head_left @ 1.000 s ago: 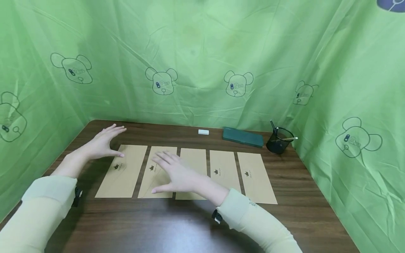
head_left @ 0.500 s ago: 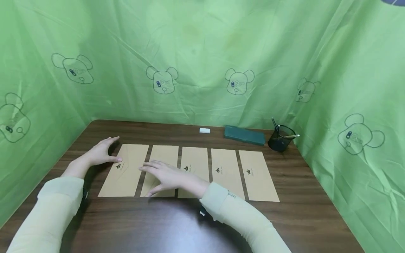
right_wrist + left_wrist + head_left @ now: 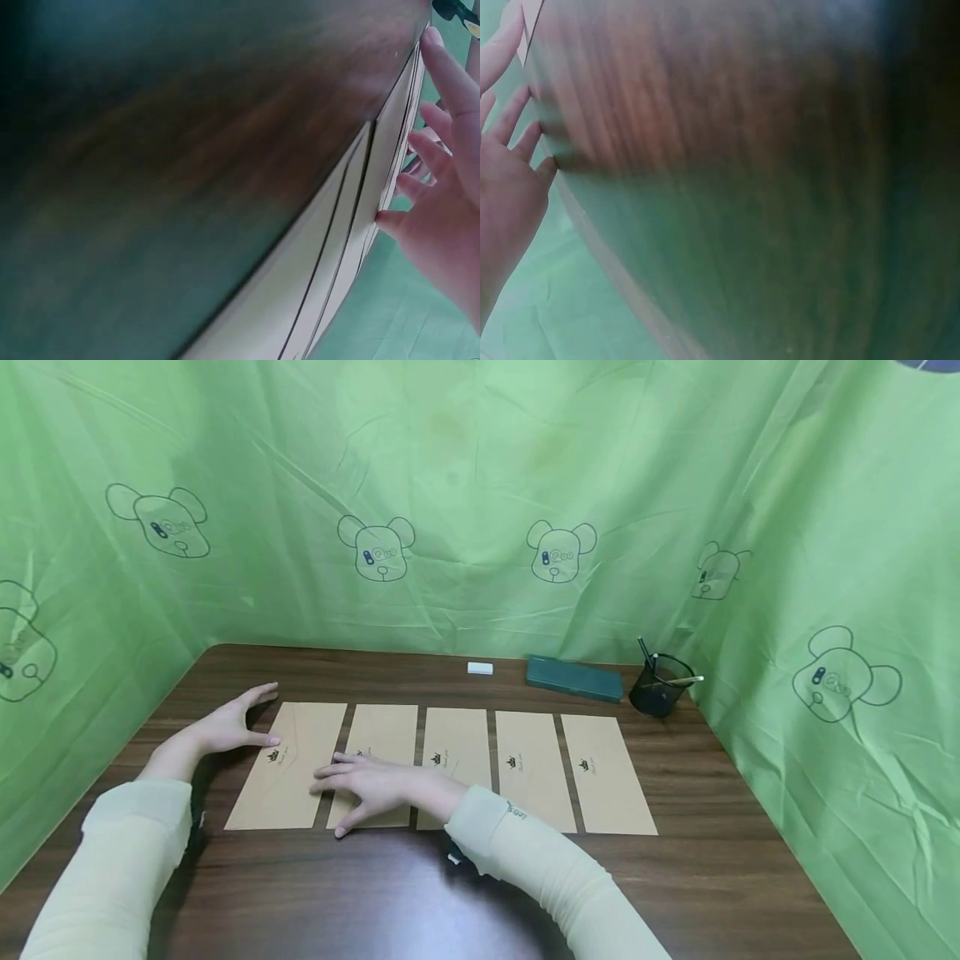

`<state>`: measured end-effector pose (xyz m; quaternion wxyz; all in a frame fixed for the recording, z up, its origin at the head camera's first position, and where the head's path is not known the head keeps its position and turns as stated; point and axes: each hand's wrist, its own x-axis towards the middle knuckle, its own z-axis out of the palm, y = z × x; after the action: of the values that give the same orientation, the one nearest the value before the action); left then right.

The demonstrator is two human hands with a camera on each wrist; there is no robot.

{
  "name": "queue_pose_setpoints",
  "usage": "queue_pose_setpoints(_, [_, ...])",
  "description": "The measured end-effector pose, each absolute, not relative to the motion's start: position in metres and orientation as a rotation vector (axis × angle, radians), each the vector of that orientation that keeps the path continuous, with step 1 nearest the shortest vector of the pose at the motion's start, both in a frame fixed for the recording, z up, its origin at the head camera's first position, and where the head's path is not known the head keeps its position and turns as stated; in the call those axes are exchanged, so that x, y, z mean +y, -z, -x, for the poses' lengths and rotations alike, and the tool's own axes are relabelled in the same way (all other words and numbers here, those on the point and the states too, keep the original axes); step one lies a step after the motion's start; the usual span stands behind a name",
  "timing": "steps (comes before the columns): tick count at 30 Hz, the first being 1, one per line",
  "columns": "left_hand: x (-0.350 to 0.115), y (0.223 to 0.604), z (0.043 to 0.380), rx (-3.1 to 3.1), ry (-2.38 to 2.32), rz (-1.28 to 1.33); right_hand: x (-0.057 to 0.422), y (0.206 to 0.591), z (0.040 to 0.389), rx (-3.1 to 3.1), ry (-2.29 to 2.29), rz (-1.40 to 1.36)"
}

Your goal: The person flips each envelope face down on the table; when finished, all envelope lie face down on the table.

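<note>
Several kraft-brown envelopes, each printed with a small black crown, lie in a row on the table. My left hand (image 3: 221,727) is beside the leftmost envelope (image 3: 300,785), fingers spread on the wood and thumb at the envelope's left edge. My right hand (image 3: 371,785) is over the second envelope (image 3: 386,722), partly covering it. Its fingertips reach the leftmost envelope's right side, and its thumb is near the second envelope's lower edge. In the left wrist view the left hand (image 3: 510,169) has extended fingers; the right wrist view shows the right hand (image 3: 442,165) with fingers spread.
Behind the row are a white eraser-like block (image 3: 480,668), a dark green case (image 3: 574,678) and a black mesh pen cup (image 3: 656,693) holding pens. Green curtains (image 3: 465,485) enclose the brown wooden table (image 3: 315,893) at the back and sides.
My right hand has moved left and down, from over the second and third envelopes toward the leftmost one. My left hand has lowered to the leftmost envelope's edge. The envelopes look unmoved.
</note>
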<state>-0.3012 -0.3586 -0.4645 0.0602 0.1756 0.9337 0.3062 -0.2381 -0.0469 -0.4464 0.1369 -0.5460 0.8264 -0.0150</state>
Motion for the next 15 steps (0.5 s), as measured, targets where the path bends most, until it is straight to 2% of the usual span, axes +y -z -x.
queue_pose_setpoints(15, [-0.3571, 0.4573, 0.3045, 2.918, -0.800, -0.581, -0.0419, 0.4437, 0.2436, 2.362, -0.013, 1.576])
